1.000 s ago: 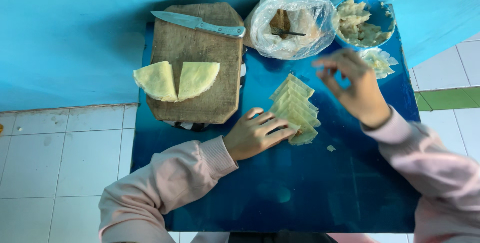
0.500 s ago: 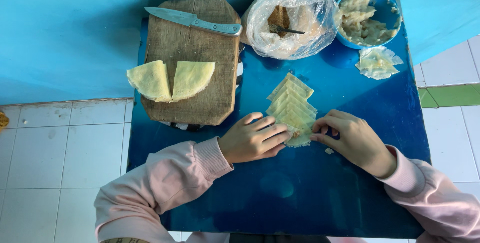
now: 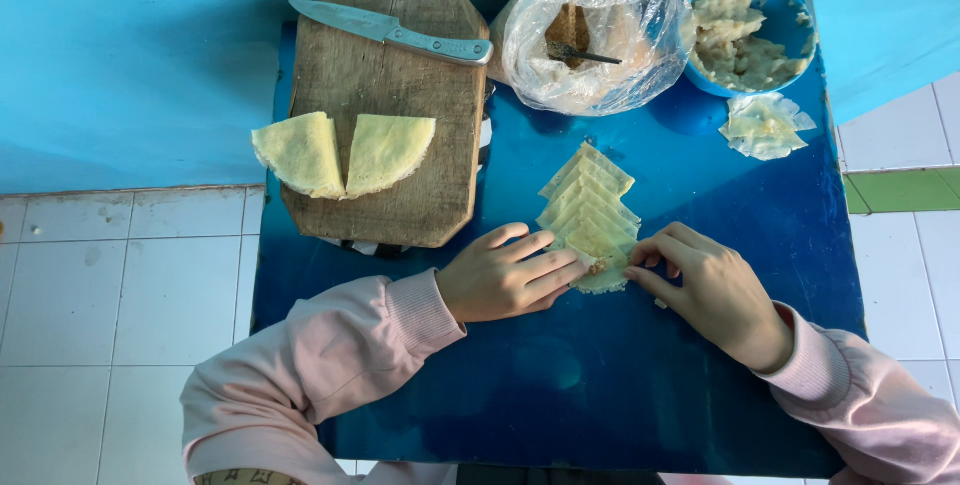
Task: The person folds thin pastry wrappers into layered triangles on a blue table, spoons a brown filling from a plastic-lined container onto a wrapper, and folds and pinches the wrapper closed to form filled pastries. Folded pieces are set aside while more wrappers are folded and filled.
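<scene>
Both hands had closed in on the near end of the wrapper stack since the right one hung in the air a second before.

Head view: the left hand (image 3: 505,273) lay flat, fingers together, pressing the lowest wrapper (image 3: 603,270) of the stack (image 3: 590,207) on the blue table (image 3: 620,385); the right hand (image 3: 705,288) pinched that wrapper's edge; a board (image 3: 400,75) held a knife (image 3: 390,32) and two folded pancakes (image 3: 345,152); a plastic bag (image 3: 590,35) and blue bowl (image 3: 790,20) stood behind.
</scene>
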`<control>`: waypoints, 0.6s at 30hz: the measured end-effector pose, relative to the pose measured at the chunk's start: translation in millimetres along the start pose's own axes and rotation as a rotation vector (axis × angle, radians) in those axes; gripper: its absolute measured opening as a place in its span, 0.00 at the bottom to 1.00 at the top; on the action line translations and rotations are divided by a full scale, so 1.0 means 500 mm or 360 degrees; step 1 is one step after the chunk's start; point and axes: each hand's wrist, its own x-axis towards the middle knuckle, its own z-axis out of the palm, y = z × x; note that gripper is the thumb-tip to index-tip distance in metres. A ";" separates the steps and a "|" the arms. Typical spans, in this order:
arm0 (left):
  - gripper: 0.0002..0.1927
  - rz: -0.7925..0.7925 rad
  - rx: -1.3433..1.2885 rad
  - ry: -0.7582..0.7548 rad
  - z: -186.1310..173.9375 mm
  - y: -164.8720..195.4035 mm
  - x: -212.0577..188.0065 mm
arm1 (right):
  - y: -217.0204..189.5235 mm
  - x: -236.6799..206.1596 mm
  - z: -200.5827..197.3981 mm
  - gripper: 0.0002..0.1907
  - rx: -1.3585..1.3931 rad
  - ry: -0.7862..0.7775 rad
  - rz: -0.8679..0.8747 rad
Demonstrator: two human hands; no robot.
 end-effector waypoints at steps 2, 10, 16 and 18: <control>0.21 0.0006 0.0008 -0.0009 0.001 0.000 -0.002 | 0.000 0.000 0.002 0.11 -0.0002 0.0004 0.0007; 0.19 0.0044 0.0060 -0.0016 0.003 0.000 -0.002 | -0.013 -0.005 0.012 0.14 0.0051 0.0097 -0.0040; 0.21 0.0053 0.0063 -0.0036 0.003 0.000 -0.003 | -0.018 -0.005 0.003 0.19 -0.0038 0.0090 0.0060; 0.23 0.0031 0.0019 -0.0044 0.001 0.001 -0.004 | -0.017 -0.005 0.004 0.18 -0.0036 0.0068 0.0053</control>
